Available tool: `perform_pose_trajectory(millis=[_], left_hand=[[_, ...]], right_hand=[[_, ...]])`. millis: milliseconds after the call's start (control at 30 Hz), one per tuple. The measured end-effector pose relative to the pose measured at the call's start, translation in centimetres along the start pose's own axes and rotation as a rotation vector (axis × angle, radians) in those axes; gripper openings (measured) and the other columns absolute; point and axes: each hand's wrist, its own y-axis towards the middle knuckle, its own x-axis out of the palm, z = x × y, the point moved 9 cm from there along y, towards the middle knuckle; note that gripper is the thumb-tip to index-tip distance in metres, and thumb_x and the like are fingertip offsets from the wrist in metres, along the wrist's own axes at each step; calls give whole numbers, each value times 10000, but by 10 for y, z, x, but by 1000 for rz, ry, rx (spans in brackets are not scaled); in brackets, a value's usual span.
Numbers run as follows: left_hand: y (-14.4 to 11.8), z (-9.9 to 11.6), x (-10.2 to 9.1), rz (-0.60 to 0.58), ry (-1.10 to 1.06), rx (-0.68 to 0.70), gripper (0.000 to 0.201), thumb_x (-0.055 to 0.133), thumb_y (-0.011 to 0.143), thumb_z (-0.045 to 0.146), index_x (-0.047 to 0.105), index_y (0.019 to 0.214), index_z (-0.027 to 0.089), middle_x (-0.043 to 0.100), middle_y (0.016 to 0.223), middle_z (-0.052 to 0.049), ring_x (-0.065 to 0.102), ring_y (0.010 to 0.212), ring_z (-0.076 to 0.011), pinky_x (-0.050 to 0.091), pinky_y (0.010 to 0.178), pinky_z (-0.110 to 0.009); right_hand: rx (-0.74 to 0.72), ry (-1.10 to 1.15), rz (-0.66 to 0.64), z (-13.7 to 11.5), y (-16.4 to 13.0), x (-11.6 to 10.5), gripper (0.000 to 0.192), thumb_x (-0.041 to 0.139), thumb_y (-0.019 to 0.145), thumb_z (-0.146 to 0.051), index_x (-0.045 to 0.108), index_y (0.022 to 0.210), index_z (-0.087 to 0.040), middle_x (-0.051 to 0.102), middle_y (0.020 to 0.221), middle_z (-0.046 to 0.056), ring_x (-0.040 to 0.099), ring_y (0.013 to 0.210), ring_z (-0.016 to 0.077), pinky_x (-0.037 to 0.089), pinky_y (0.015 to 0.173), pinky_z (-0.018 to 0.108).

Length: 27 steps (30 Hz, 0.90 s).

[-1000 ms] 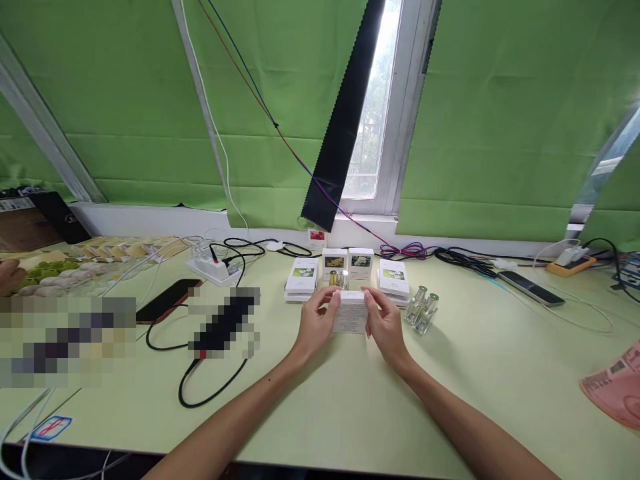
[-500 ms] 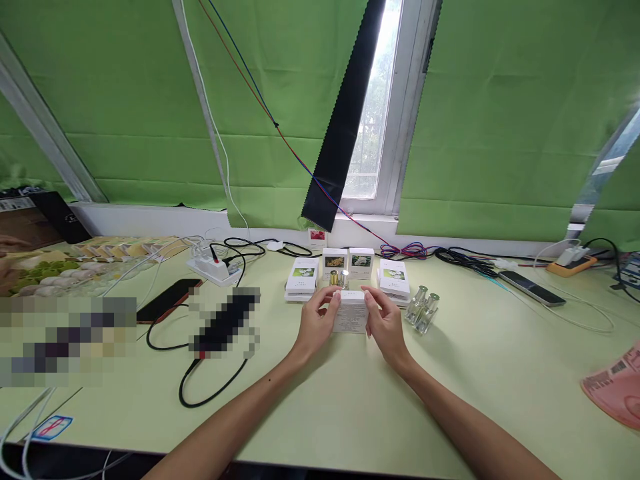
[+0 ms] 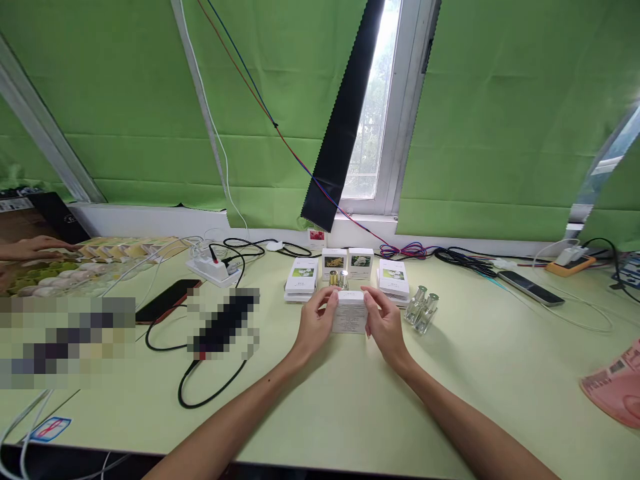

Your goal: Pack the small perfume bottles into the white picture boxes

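Pale green table (image 3: 480,400): extends all round the white carton (image 3: 350,317) (reference). Left hand (image 3: 316,319): thumb and fingers clamped on carton's left edge. Right hand (image 3: 387,323): likewise on its right edge. Left stack (image 3: 301,279) and right stack (image 3: 393,279), white boxes: beyond carton, either side. Carton: upright, between the hands; base contact unclear. Flower-picture boxes (image 3: 360,264), two: upright behind it. Clear glass bottles (image 3: 423,310), two: right of it. Gold-capped bottle (image 3: 333,277): just behind it, partly hidden.
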Motion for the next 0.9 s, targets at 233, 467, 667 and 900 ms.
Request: perform_pose_trajectory(millis=[233,467,667,900], left_hand=[[0,0,1,-7,5,3,430,548,952,568,724,1151,230,749,1091,-88,684,899,-215,522,649,-260],[0,3,0,3,6,18,418,561,942,559,728,1134,228,754,1115,-97,698,921,-233,533,647,-275],[0,1,0,-1,7,0,410,579,932,567,721,1095,219,749,1136,-105,703,907,-229,522,624,-267],[0,1,0,-4,9,-4,440,586,917,598,716,1097,218,744,1145,-109,704,930,-238,523,611,-264]], right_hand=[[-12,2,-3,-1,0,0,530,611,898,-620,698,1128,-151,715,971,84,512,487,88,409,391,221],[3,3,-7,1,0,1,535,618,889,-622,695,1148,-160,722,991,80,496,455,80,395,363,228],[-8,12,-9,0,0,1,500,630,893,-591,696,1135,-159,723,1016,80,483,440,67,387,355,227],[-7,15,-11,-1,0,1,492,633,889,-598,695,1121,-168,723,1040,80,491,447,69,409,352,225]])
